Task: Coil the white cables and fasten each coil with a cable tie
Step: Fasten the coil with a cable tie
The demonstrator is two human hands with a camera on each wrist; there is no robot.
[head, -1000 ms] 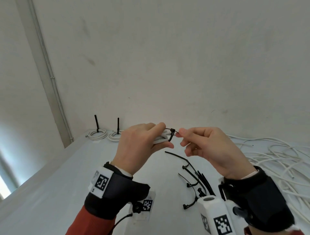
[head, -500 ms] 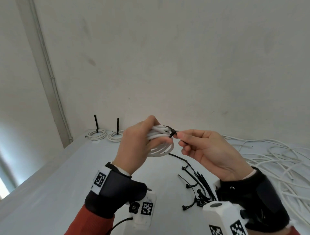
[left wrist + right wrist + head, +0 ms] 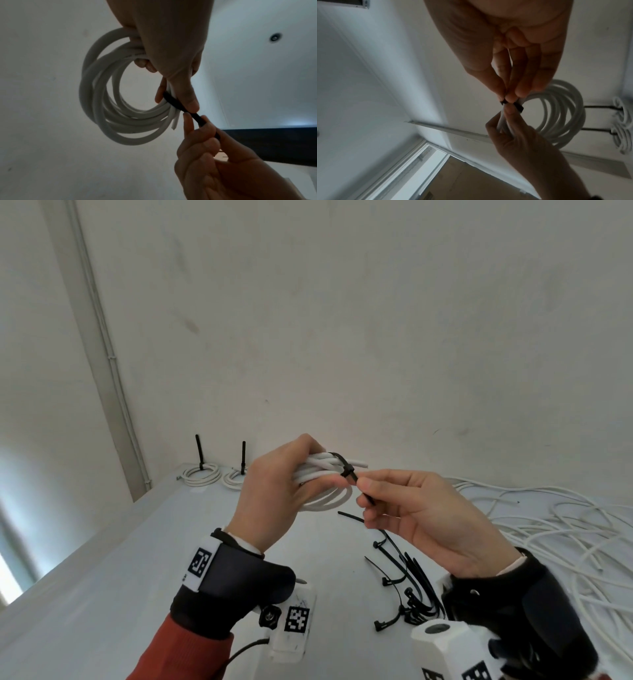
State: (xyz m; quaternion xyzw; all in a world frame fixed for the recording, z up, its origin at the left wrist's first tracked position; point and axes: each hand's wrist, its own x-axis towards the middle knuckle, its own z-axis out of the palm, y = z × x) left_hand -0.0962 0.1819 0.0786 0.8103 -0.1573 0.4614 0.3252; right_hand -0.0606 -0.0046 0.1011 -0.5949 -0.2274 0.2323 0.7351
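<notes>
Above the bench (image 3: 120,594), the left hand (image 3: 274,498) curls its fingers round the white coil (image 3: 318,470); the right hand (image 3: 431,522) pinches the cable tie (image 3: 347,472) looped on it. Cable print (image 3: 133,54) is illegible. Right of the coil lie loose cables (image 3: 548,529); below it, spare ties (image 3: 414,573); left, two tied coils (image 3: 202,475).

Off-white plaster wall (image 3: 376,320), faintly scuffed, fills the upper head view. A pale vertical trunking strip (image 3: 99,347) runs down its left side to the white table (image 3: 102,594). Cool daylight comes from a window (image 3: 7,542) at the far left edge. Left wrist view: dark round ceiling fixture (image 3: 275,37). Right wrist view: white frame (image 3: 412,166) at a corner, window or door unclear.
</notes>
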